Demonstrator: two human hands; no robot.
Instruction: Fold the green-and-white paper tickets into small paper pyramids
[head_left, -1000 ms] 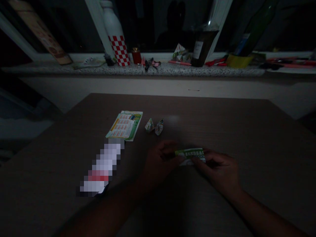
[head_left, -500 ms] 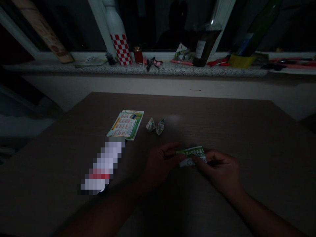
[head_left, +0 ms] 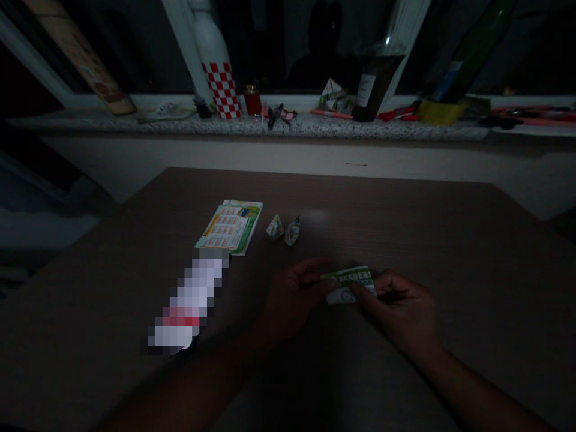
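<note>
The left hand point(head_left: 290, 297) and right hand point(head_left: 407, 309) pinch opposite sides of the green-and-white printed paper point(head_left: 345, 295) over the tabletop point(head_left: 414, 228), likely to steady it; two folded-paper pieces point(head_left: 292, 232) sit beyond, beside the calendar cards point(head_left: 225, 229).

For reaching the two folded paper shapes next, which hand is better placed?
Likely the left hand: it is nearer the folded paper shapes; the right hand sits farther off. Both hold the green-and-white paper, so the left would need to let go first.
</note>
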